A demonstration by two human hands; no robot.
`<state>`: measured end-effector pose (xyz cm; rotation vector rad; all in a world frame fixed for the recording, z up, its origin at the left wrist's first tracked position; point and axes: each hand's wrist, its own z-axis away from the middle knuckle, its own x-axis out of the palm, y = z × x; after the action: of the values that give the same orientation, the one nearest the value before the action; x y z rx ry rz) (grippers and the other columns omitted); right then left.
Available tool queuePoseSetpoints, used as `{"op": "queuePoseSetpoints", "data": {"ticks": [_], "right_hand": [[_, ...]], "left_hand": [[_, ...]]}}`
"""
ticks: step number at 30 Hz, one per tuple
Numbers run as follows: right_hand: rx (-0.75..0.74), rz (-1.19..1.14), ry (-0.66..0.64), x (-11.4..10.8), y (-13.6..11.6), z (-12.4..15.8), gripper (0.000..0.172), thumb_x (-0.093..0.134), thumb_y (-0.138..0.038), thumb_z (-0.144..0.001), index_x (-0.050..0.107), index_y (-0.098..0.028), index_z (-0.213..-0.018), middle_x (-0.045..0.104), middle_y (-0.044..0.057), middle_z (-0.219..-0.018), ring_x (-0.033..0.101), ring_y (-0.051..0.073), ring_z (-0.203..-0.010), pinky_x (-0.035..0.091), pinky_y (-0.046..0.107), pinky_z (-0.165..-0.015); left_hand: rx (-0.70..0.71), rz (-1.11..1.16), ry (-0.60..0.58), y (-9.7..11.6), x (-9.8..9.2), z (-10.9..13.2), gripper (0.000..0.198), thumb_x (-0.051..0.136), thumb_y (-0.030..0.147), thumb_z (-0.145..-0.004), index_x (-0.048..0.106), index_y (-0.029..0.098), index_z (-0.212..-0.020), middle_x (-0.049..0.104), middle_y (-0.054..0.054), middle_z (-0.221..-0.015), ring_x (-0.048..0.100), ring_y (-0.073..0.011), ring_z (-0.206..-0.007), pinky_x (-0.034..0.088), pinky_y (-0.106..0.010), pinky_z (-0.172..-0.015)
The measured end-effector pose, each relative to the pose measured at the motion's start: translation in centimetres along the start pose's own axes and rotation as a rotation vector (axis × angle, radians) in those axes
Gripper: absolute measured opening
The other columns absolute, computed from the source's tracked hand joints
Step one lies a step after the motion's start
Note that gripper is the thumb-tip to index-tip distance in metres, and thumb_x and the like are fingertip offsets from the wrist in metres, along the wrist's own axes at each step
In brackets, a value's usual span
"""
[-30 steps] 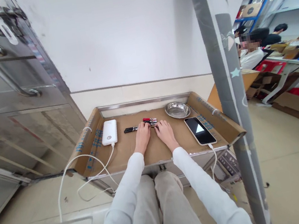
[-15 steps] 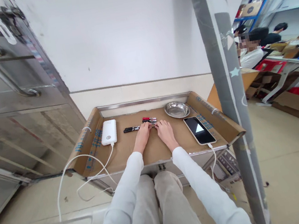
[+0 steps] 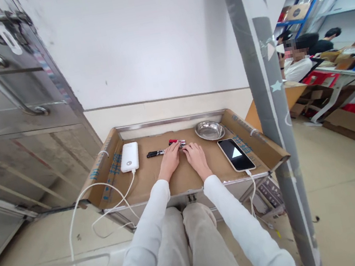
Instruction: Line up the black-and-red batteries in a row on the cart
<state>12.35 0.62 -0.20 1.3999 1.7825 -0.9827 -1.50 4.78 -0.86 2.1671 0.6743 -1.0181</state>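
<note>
Both my hands rest palm down on a cardboard-lined tray table (image 3: 145,181) in front of my knees. My left hand (image 3: 171,159) reaches forward, its fingertips on the red and black markers (image 3: 177,141) in the middle of the tray. My right hand (image 3: 195,156) lies beside it, fingers stretched toward the same markers. A black marker (image 3: 155,153) lies just left of my left hand. Neither hand visibly grips anything.
A white power bank (image 3: 129,156) with a long white cable (image 3: 85,212) sits at left. A steel dish (image 3: 210,130) stands at back right, a phone (image 3: 236,154) with a lit screen at right. A grey pole (image 3: 270,104) rises at right; a metal cabinet (image 3: 6,107) stands left. People sit far right.
My left hand has slid slightly forward over the markers. The right hand has barely shifted.
</note>
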Motion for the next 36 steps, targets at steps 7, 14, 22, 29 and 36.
{"op": "queuePoseSetpoints", "data": {"ticks": [7,14,22,29,36], "right_hand": [[0.132,-0.005,0.080,-0.1,0.3,0.4,0.023,0.038,-0.019,-0.093,0.060,-0.018,-0.099,0.059,0.009,-0.096,0.049,0.021,-0.090,0.032,0.032,-0.081],[0.074,-0.025,0.038,-0.4,0.0,0.5,0.027,0.035,-0.019,-0.093,0.061,-0.019,-0.100,0.063,0.010,-0.094,0.053,0.021,-0.091,0.035,0.033,-0.081],[-0.165,-0.245,-0.023,-0.4,-0.6,0.4,0.054,0.035,-0.017,-0.089,0.026,-0.020,-0.143,0.060,0.007,-0.120,0.056,0.017,-0.105,0.042,0.030,-0.090],[-0.095,-0.141,-0.012,0.7,-0.5,-0.5,0.039,0.037,-0.019,-0.090,0.051,-0.021,-0.126,0.045,0.009,-0.137,0.041,0.021,-0.124,0.038,0.037,-0.098],[-0.069,-0.107,-0.044,1.7,-0.6,-1.8,0.035,0.040,-0.021,-0.090,0.055,-0.027,-0.122,0.041,0.008,-0.139,0.038,0.023,-0.123,0.036,0.040,-0.097]], "left_hand": [[-0.062,-0.153,-0.061,1.0,-0.7,1.2,0.020,0.044,0.029,-0.091,0.058,0.019,-0.101,0.059,-0.008,-0.104,0.052,-0.0214,-0.102,0.036,-0.038,-0.093],[-0.101,-0.153,0.000,1.1,-1.0,1.6,0.021,0.038,0.027,-0.094,0.054,0.016,-0.101,0.060,-0.008,-0.098,0.056,-0.0202,-0.094,0.041,-0.033,-0.085],[-0.219,-0.205,0.150,1.5,-1.5,2.2,0.024,0.033,0.023,-0.095,0.053,0.015,-0.104,0.060,-0.009,-0.096,0.057,-0.0206,-0.090,0.043,-0.034,-0.084],[-0.562,-0.453,0.215,2.3,-2.0,3.3,0.027,0.030,0.015,-0.091,0.052,0.010,-0.105,0.056,-0.015,-0.101,0.050,-0.0283,-0.096,0.042,-0.041,-0.082],[-0.568,-0.445,0.163,2.6,-2.3,3.1,0.035,0.021,0.004,-0.086,0.051,0.003,-0.105,0.052,-0.021,-0.101,0.050,-0.0295,-0.097,0.040,-0.043,-0.084]]}}
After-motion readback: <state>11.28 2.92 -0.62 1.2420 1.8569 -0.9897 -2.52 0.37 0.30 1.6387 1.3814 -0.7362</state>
